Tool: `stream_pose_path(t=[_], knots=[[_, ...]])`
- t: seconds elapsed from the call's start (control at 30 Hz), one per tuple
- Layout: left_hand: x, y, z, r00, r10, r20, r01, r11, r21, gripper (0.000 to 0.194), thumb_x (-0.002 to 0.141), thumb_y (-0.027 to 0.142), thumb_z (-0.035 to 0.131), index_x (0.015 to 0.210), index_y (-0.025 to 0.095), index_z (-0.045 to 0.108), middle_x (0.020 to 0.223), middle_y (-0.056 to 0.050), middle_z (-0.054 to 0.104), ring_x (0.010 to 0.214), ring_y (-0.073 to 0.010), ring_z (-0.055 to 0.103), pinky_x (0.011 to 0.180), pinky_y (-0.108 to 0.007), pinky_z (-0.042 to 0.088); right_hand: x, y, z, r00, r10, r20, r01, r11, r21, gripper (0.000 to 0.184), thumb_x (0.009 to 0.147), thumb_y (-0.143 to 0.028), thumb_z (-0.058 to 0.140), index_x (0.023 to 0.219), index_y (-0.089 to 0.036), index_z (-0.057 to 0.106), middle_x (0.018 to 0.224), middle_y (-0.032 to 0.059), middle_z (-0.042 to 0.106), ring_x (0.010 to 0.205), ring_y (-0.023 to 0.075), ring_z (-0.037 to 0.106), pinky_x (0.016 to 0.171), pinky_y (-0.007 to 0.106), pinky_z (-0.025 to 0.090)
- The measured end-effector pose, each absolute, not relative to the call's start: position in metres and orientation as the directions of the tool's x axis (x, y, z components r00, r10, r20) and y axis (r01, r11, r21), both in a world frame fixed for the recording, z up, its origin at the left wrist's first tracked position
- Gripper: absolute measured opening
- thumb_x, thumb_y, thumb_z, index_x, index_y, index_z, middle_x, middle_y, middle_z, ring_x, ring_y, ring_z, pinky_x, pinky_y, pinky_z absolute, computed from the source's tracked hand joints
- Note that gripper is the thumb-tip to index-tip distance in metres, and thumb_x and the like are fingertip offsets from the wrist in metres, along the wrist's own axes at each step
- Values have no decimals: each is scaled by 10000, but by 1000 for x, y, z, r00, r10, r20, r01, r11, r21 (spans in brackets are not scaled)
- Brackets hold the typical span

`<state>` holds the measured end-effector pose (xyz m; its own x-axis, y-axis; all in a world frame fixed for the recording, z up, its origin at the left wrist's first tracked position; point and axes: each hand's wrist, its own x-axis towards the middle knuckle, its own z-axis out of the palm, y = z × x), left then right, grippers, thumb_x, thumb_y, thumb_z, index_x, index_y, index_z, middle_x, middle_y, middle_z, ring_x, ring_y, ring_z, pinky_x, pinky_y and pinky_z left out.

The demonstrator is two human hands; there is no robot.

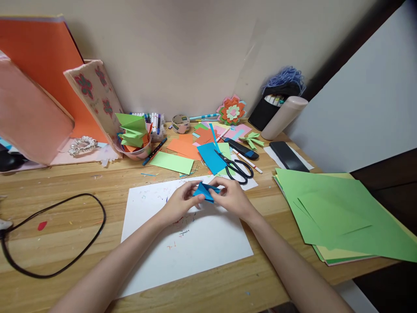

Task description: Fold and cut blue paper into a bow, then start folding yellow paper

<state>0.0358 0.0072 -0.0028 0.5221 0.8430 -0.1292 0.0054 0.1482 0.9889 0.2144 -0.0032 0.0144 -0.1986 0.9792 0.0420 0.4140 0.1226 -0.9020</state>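
A small folded piece of blue paper (206, 191) is pinched between both my hands over a white sheet (192, 243) on the wooden desk. My left hand (179, 202) grips its left side with closed fingers. My right hand (232, 198) holds the right side, fingers curled round the fold. Ink marks and smudges speckle the white sheet under my hands.
Black scissors (237, 168) lie on blue and green paper scraps just beyond my hands. A stack of green sheets (335, 213) covers the right. A black cable loop (65, 234) lies at left. A bowl of folded paper (134, 139), markers (151, 119), tape and a paper flower (232, 111) line the wall.
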Motion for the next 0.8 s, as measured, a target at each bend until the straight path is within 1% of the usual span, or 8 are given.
stream_pose_path(t=[0.13, 0.27, 0.4, 0.47, 0.57, 0.67, 0.73, 0.8], knots=[[37, 8, -5, 518, 847, -120, -37, 162, 986, 475, 779, 364, 606, 1188, 165, 471, 947, -77, 577, 785, -171, 574, 667, -314, 493, 209, -1, 11, -68, 998, 13, 364, 37, -931, 109, 714, -226, 530, 625, -181, 485, 616, -36, 481, 584, 106, 451, 520, 210, 365], [39, 4, -8, 473, 872, -127, 25, 130, 991, 479, 778, 372, 604, 1189, 175, 456, 872, -49, 557, 757, -161, 560, 659, -321, 491, 203, -3, 6, -13, 1000, 4, 339, 8, -941, 65, 678, -193, 497, 619, -183, 472, 589, -45, 445, 565, 103, 407, 522, 211, 334], [43, -3, -8, 421, 905, -58, 130, 3, 992, 667, 701, 367, 688, 1274, 209, 384, 1083, -102, 546, 933, -211, 539, 720, -333, 475, 196, -11, 3, 89, 992, 92, 390, 51, -920, 41, 713, -190, 504, 682, -196, 477, 658, -26, 513, 606, 122, 470, 550, 223, 371], [44, -6, -7, 421, 906, -35, 175, -44, 984, 724, 693, 376, 692, 1312, 213, 353, 1169, -123, 512, 985, -236, 516, 730, -340, 466, 192, -14, 4, 77, 990, 119, 398, 79, -914, 38, 722, -189, 520, 711, -201, 486, 721, -3, 553, 658, 142, 511, 574, 236, 400], [43, -8, -6, 397, 917, -44, 223, -49, 974, 728, 715, 409, 662, 1340, 215, 343, 1191, -125, 508, 962, -240, 514, 762, -355, 442, 190, -16, 4, 25, 994, 106, 391, 88, -916, 44, 729, -191, 537, 743, -208, 499, 775, 18, 580, 710, 165, 537, 611, 259, 423], [42, -8, -7, 376, 926, -33, 199, -45, 979, 665, 766, 414, 604, 1349, 223, 345, 1273, -124, 471, 1051, -250, 483, 868, -368, 392, 190, -16, 2, -10, 995, 94, 369, 91, -925, 49, 745, -200, 532, 738, -212, 485, 764, 13, 573, 729, 172, 543, 659, 278, 431], [41, -8, -8, 373, 928, -4, 206, -78, 975, 622, 800, 404, 561, 1354, 221, 345, 1304, -125, 454, 1096, -252, 463, 923, -375, 356, 190, -15, 2, -25, 995, 95, 347, 98, -933, 59, 749, -199, 529, 730, -213, 474, 755, 7, 562, 732, 171, 541, 683, 283, 432], [39, -9, -9, 377, 926, 20, 257, -125, 958, 605, 827, 390, 519, 1371, 212, 323, 1306, -127, 459, 1079, -250, 480, 940, -383, 345, 191, -14, 2, -41, 995, 96, 310, 104, -945, 54, 758, -201, 514, 727, -212, 471, 761, 6, 557, 744, 169, 540, 702, 283, 429]])
